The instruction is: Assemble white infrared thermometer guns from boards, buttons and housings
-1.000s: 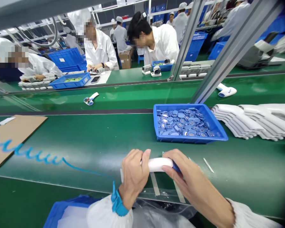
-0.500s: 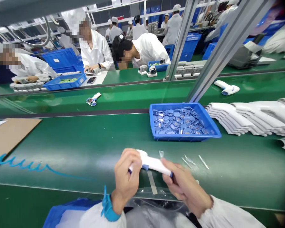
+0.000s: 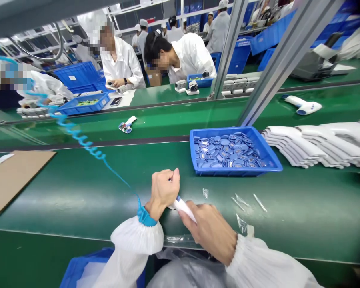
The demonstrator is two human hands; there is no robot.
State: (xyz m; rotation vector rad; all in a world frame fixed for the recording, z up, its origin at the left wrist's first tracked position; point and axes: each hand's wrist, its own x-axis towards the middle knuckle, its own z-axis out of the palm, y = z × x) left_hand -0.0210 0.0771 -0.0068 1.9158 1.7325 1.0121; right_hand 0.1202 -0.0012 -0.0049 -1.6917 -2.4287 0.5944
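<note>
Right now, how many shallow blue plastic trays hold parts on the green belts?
3 trays: one ahead, one far left, one beside the leaning co-worker; others may be hidden.

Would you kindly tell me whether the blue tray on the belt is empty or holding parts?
Holding parts: many small blue pieces lie loosely across the floor of the blue tray, below its rim.

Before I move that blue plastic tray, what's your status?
Left hand and right hand closed on white plastic handheld housing. Blue coiled wrist cord lies across green conveyor belt.
</note>
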